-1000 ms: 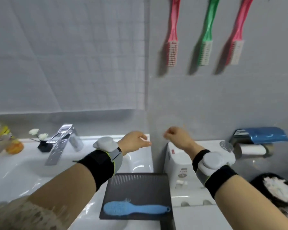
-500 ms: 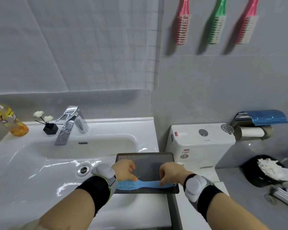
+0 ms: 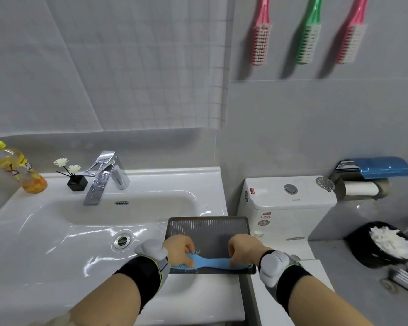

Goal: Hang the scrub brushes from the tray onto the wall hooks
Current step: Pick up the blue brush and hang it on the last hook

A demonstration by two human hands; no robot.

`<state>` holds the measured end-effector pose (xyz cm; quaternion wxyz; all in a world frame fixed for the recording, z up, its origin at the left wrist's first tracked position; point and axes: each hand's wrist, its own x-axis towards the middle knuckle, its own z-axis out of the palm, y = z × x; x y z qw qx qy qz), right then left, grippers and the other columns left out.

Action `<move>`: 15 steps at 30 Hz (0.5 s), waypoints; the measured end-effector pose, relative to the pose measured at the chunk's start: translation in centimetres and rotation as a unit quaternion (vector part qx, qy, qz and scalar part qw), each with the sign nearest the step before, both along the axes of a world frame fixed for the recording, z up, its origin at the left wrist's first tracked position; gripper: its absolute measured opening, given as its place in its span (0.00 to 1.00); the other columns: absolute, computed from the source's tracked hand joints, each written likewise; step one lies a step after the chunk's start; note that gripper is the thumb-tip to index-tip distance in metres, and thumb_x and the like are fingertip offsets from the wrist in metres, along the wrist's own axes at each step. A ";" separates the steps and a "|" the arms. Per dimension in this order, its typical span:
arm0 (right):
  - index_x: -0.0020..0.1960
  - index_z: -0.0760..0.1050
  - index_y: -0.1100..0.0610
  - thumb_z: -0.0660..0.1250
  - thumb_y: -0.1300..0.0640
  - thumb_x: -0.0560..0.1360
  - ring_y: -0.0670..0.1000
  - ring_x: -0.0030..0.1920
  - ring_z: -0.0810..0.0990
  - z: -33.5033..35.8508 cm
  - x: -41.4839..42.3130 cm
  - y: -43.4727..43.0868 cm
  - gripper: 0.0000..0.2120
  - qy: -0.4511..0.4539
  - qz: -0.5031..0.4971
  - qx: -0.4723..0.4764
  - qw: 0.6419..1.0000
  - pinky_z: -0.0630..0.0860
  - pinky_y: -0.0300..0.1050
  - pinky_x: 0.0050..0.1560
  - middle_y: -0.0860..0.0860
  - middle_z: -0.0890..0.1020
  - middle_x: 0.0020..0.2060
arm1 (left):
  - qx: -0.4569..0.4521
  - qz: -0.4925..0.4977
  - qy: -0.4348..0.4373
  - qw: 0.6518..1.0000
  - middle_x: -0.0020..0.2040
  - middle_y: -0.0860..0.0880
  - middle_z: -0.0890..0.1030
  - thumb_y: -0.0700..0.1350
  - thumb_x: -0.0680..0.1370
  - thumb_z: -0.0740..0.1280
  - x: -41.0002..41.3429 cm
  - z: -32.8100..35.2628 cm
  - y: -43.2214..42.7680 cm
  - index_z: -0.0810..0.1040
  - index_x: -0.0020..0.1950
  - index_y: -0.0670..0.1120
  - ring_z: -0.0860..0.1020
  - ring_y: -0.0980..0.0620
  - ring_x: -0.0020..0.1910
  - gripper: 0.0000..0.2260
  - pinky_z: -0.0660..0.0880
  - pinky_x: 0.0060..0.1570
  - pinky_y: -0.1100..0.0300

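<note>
Both hands are gripping the blue scrub brush (image 3: 212,264), which is lying lengthwise along the near edge of the dark ribbed tray (image 3: 209,228). The left hand (image 3: 178,250) is closing its fingers over the bristled head at the tray's near left corner, while the right hand (image 3: 243,247) is pinching the handle toward the near right corner (the very end of the handle is hiding under the wrist). Whether the brush is still touching the tray or sitting just above it is hard to tell.

The tray is resting on the right edge of the white sink counter (image 3: 33,231), beside the basin, with its far half bare. Both wrists are wearing black bands with grey pods.

High on the grey wall, three brushes are hanging bristles down in a row: a pink brush (image 3: 260,36) on the left, a green brush (image 3: 309,34) in the middle, and another pink one (image 3: 352,34) on the right. The hooks are sitting out of view above the top edge.

The toilet tank (image 3: 285,198) is standing just right of the counter.
</note>
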<state>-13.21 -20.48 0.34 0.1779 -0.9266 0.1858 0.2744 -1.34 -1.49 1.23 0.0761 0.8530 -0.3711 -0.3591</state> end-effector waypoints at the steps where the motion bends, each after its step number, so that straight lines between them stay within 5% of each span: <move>1: 0.46 0.79 0.53 0.74 0.48 0.64 0.50 0.42 0.77 0.0 0.0 0.0 0.14 0.003 -0.006 0.005 1.000 0.74 0.43 0.41 0.49 0.80 0.41 | 0.000 -0.001 -0.001 1.000 0.60 0.47 0.80 0.49 0.70 0.72 0.0 0.0 0.0 0.77 0.61 0.44 0.78 0.49 0.57 0.20 0.72 0.56 0.62; 8: 0.43 0.77 0.54 0.73 0.52 0.67 0.51 0.42 0.77 0.0 0.2 -0.3 0.08 0.004 -0.024 0.036 0.999 0.74 0.42 0.40 0.52 0.81 0.44 | -0.002 -0.020 -0.002 1.000 0.57 0.48 0.80 0.50 0.69 0.72 0.1 -0.2 -0.2 0.79 0.59 0.45 0.75 0.54 0.48 0.20 0.71 0.50 0.63; 11: 0.38 0.73 0.51 0.73 0.54 0.67 0.51 0.44 0.78 0.4 0.5 -0.9 0.08 -0.014 -0.052 0.095 0.994 0.73 0.38 0.37 0.50 0.78 0.43 | -0.015 -0.015 -0.006 1.000 0.48 0.53 0.77 0.52 0.68 0.72 0.1 -0.3 -0.1 0.80 0.57 0.46 0.74 0.56 0.45 0.19 0.69 0.46 0.64; 15: 0.44 0.77 0.53 0.73 0.58 0.68 0.47 0.43 0.76 2.8 1.2 -3.4 0.07 -0.078 -0.118 0.194 0.971 0.72 0.34 0.37 0.48 0.78 0.42 | -0.060 0.043 0.034 0.997 0.49 0.54 0.77 0.53 0.68 0.73 1.5 1.0 -0.6 0.79 0.58 0.47 0.76 0.56 0.47 0.20 0.70 0.47 0.66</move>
